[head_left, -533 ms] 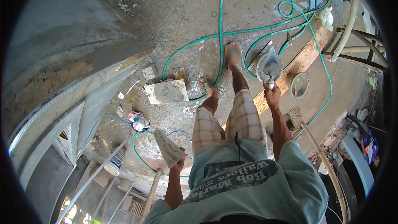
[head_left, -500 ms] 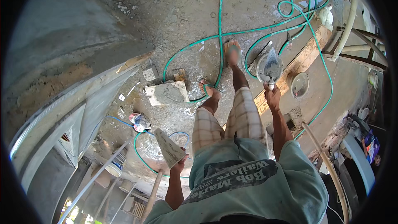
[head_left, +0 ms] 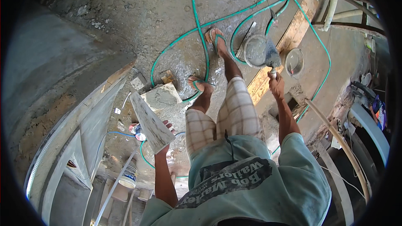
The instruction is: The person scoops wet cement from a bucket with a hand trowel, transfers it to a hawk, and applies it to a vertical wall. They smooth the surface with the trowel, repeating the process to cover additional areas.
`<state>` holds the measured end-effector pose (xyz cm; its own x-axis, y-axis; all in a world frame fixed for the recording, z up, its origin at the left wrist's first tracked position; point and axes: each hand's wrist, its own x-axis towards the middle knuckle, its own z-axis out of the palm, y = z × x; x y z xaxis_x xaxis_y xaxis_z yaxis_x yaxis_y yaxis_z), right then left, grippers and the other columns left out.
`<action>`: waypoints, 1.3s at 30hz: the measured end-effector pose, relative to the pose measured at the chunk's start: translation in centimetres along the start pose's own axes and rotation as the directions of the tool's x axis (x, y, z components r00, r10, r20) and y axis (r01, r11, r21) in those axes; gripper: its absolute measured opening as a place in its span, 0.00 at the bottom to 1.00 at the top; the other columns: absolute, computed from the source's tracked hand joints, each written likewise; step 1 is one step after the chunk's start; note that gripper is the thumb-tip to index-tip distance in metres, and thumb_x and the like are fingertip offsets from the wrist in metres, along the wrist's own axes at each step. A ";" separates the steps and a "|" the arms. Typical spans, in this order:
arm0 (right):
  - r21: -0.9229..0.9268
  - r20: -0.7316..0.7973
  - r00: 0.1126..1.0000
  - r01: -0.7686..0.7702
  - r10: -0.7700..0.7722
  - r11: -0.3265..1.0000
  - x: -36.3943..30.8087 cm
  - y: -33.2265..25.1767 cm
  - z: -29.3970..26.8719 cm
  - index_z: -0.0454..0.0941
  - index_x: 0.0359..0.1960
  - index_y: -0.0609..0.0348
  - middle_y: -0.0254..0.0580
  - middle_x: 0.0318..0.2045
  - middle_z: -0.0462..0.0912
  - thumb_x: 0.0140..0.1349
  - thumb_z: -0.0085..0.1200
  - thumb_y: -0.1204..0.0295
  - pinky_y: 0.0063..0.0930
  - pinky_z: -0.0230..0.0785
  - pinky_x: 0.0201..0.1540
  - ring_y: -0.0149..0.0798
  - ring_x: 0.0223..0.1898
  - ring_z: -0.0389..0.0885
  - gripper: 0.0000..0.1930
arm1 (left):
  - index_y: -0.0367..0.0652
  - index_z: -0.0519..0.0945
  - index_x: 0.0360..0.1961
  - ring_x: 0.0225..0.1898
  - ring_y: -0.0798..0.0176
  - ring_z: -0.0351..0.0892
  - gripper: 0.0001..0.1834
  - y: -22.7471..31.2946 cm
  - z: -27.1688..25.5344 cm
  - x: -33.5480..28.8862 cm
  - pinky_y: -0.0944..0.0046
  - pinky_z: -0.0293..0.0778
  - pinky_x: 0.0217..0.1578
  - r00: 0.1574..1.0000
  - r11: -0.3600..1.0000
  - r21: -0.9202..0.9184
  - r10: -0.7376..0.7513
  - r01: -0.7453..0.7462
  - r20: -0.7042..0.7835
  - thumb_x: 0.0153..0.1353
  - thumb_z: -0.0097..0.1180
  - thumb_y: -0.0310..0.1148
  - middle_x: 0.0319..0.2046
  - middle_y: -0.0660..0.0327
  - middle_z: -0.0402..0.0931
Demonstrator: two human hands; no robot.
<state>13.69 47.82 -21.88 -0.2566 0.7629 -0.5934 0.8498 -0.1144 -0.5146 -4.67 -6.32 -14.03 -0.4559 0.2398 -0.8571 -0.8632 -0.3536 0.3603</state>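
My right hand (head_left: 276, 86) is closed around the handle of a pointed trowel (head_left: 272, 54). Its cement-grey blade points away from me, above the gap between a round mortar bucket (head_left: 253, 50) and a second bucket to its right. On the left, a long, tapering pale board (head_left: 148, 121), streaked with grey and looking like a plasterer's float, rests against my left hand (head_left: 168, 129). Some fingertips show beyond its right edge; the board hides the palm and any handle. Its narrow end points away to the upper left.
A green hose (head_left: 197, 25) loops across the wet floor around my feet. A wooden plank (head_left: 295, 25) runs beside the buckets. Near my left foot lies a mortar-smeared slab (head_left: 162, 96). A curved concrete structure (head_left: 96, 88) rises at left; a pole (head_left: 335, 132) leans at right.
The trowel has moved right, from over the mortar bucket to beside it. My left hand has raised the board and turned more of its face into view. The whole view has shifted somewhat.
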 end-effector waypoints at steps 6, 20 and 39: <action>-0.203 0.019 0.991 0.130 -0.129 0.970 8.3 10.5 -0.7 0.77 0.35 0.58 0.33 0.16 0.73 0.63 0.57 0.47 0.26 0.64 0.19 0.31 0.15 0.73 0.23 | 0.45 0.69 0.63 0.52 0.48 0.74 0.31 0.0 -2.7 -0.6 0.42 0.74 0.46 0.998 0.997 0.044 -0.057 0.058 -0.026 0.67 0.47 0.55 0.56 0.49 0.74; -0.750 0.025 0.978 -0.118 0.206 0.651 17.2 10.9 0.4 0.79 0.49 0.64 0.62 0.43 0.84 0.61 0.50 0.62 0.49 0.77 0.50 0.59 0.47 0.84 0.20 | 0.47 0.67 0.64 0.55 0.46 0.74 0.31 -11.3 5.1 1.0 0.36 0.73 0.51 0.955 0.946 0.224 -0.183 0.236 -0.234 0.69 0.42 0.57 0.58 0.47 0.73; -0.935 0.351 0.893 0.351 -0.280 -0.053 18.6 9.8 10.5 0.75 0.46 0.71 0.46 0.33 0.84 0.63 0.50 0.70 0.28 0.79 0.31 0.38 0.31 0.85 0.15 | 0.20 0.60 0.64 0.55 0.39 0.75 0.39 -10.5 8.8 4.1 0.37 0.72 0.58 0.941 0.935 -0.111 -0.336 0.337 0.029 0.69 0.49 0.49 0.55 0.36 0.72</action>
<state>12.38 54.21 -44.45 -0.6292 0.4899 -0.6034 0.2950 0.8687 0.3978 0.65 6.33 -18.08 -0.1454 0.3708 -0.9172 -0.9367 -0.3500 0.0070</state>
